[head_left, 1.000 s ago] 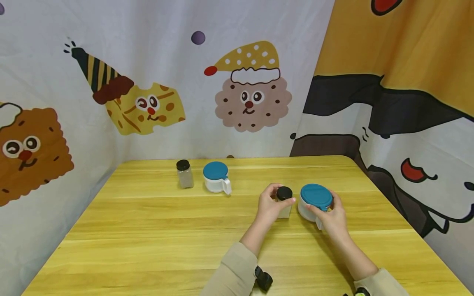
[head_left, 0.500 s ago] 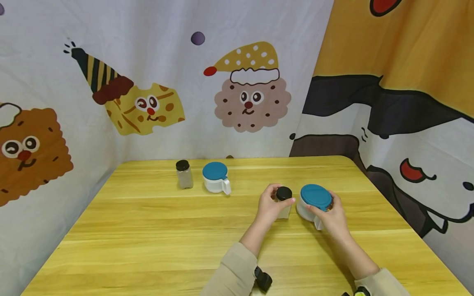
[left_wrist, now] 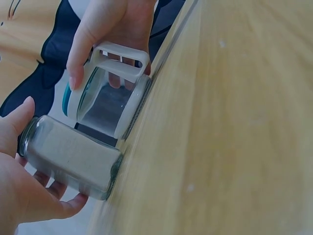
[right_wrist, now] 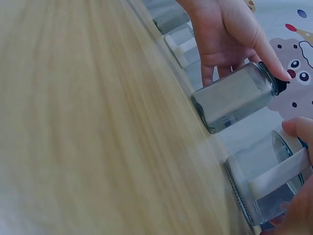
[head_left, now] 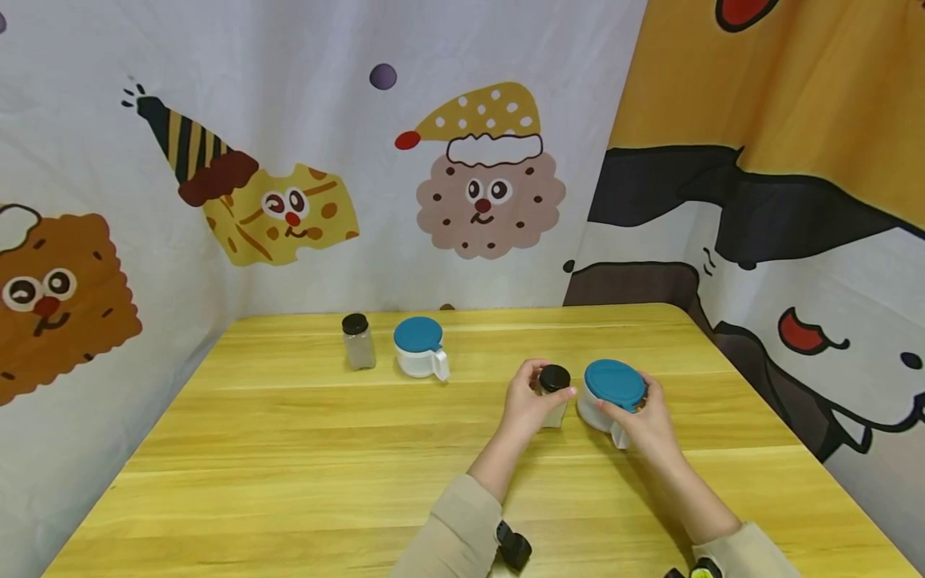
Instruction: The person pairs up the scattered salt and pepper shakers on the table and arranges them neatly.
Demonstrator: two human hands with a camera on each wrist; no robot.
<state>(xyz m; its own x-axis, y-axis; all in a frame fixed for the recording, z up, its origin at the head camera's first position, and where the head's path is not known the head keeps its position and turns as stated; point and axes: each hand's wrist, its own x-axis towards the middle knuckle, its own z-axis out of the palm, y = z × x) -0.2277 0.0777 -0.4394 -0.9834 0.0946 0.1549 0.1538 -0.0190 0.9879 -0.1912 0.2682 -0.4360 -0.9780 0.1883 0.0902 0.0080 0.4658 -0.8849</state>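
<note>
My left hand (head_left: 526, 401) holds a small glass jar with a black lid (head_left: 555, 377), thumb on one side and fingers on the other. The jar (left_wrist: 71, 154) stands upright on the table, and pale contents show through its glass. To its right, my right hand (head_left: 653, 425) grips a clear round jar (right_wrist: 264, 181) that has a blue lid (head_left: 614, 384) and a white handle (head_left: 619, 436). Thumb and fingers lie on either side just under that lid. The handle points toward me. A narrow gap separates the two jars.
Farther back on the left stand a second black-lidded jar (head_left: 359, 347) and a second blue-lidded jar with a white handle (head_left: 419, 353). The wooden table (head_left: 289, 466) ends at a printed cloth (head_left: 303, 72) behind and on the right.
</note>
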